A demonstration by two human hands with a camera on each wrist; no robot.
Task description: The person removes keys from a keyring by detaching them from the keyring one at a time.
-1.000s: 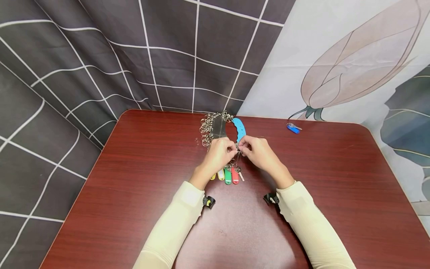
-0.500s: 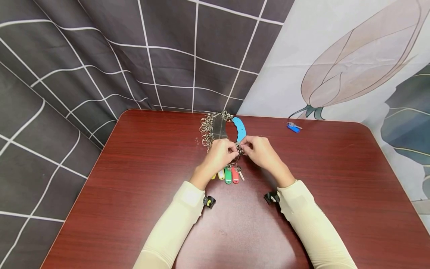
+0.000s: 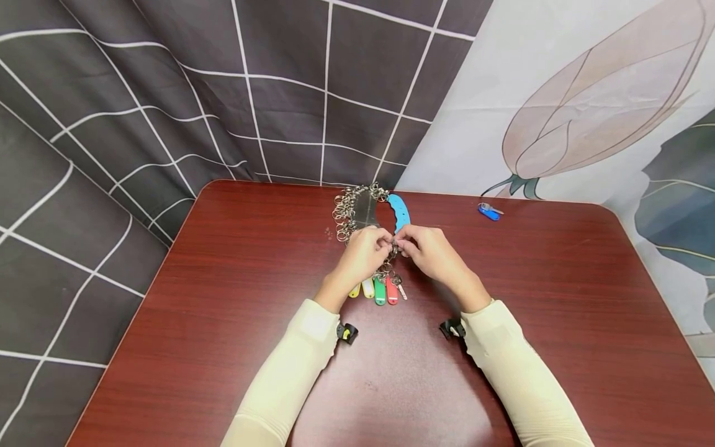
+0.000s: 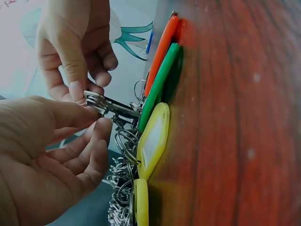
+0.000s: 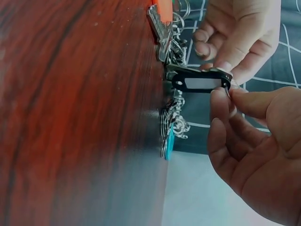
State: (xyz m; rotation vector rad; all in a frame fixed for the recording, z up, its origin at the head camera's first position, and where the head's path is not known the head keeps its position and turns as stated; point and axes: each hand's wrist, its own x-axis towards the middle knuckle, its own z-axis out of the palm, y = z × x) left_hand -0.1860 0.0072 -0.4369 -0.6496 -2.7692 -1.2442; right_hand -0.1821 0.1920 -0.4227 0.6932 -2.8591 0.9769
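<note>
Both hands meet over the front of a curved key holder, whose grey plate (image 3: pixel 365 210) and blue grip (image 3: pixel 399 213) show in the head view. My left hand (image 3: pixel 364 253) pinches the head of a key (image 5: pixel 193 69) between thumb and finger. Opposite it, my right hand (image 3: pixel 432 253) pinches the split ring (image 5: pixel 228 91) of a black key tag (image 5: pixel 202 84) with a pale label. The tag and key point toward the tabletop. Just below the fingers hang a red tag (image 4: pixel 161 56), a green tag (image 4: pixel 160 87) and two yellow tags (image 4: pixel 153 141).
Several metal clasps and rings (image 3: pixel 342 217) line the holder's left side. A loose key (image 5: pixel 161 33) lies by the red tag. Far right on the reddish wooden table (image 3: pixel 530 298) is a blue key tag (image 3: pixel 488 213) with its key. Patterned cloth (image 3: pixel 290 112) hangs behind the back edge.
The fingertips of both hands have drawn slightly closer together and shifted a little. The holder, the hanging tags and the blue tag at far right stay in place.
</note>
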